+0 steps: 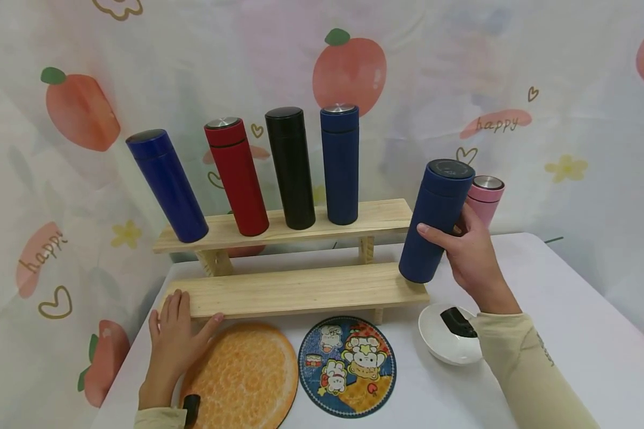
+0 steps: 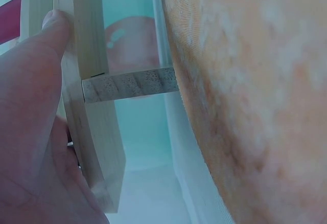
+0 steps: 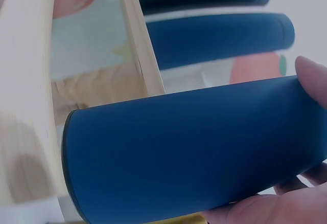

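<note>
Left hand lies flat, fingers spread, on the left end of the lower plank of the 2-tier pale wooden shelf, thumb along its front edge, just beside the round orange-slice mat. On the upper plank stand 4 cylindrical flasks: tilted blue, red, black, dark blue. Right hand wraps fingers and thumb around the dark blue cylindrical flask with black lid, tilted, base on the lower plank's right end, near a pink flask and a white bowl.
</note>
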`<state>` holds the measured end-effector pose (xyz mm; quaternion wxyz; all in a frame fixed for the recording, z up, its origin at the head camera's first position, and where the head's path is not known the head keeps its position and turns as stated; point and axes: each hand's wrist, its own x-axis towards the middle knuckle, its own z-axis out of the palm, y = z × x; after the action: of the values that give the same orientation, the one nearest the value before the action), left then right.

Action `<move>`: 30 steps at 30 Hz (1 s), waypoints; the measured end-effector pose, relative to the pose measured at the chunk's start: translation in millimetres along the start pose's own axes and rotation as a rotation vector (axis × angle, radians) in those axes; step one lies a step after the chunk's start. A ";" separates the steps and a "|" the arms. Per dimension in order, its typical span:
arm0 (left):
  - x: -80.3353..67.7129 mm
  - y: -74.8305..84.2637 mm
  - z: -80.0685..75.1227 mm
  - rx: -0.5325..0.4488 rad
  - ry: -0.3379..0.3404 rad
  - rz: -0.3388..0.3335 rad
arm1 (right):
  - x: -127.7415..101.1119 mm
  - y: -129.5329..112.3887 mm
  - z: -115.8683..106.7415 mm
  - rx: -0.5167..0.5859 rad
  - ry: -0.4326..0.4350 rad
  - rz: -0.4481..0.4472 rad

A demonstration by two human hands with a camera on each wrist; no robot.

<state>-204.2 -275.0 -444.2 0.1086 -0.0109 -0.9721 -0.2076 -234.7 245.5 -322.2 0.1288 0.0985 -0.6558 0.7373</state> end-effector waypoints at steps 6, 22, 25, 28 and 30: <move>-0.8 -0.3 -1.4 0.003 0.013 0.002 | -3.0 -0.9 -16.8 0.018 0.040 0.024; 1.7 -2.2 1.7 -0.006 0.029 0.021 | -10.3 2.2 -61.7 -0.026 0.143 0.001; 2.5 -2.4 2.3 -0.004 0.021 0.017 | -11.6 3.6 -72.1 -0.027 0.166 0.032; 2.3 -2.3 2.4 0.002 0.010 0.010 | -12.9 6.4 -82.3 -0.016 0.190 0.055; 2.0 -2.2 2.2 0.007 0.010 0.006 | -13.5 8.9 -89.2 -0.002 0.203 0.064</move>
<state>-206.7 -276.2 -446.6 0.1144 -0.0125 -0.9722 -0.2038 -222.6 332.3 -345.5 0.1711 0.0020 -0.6429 0.7466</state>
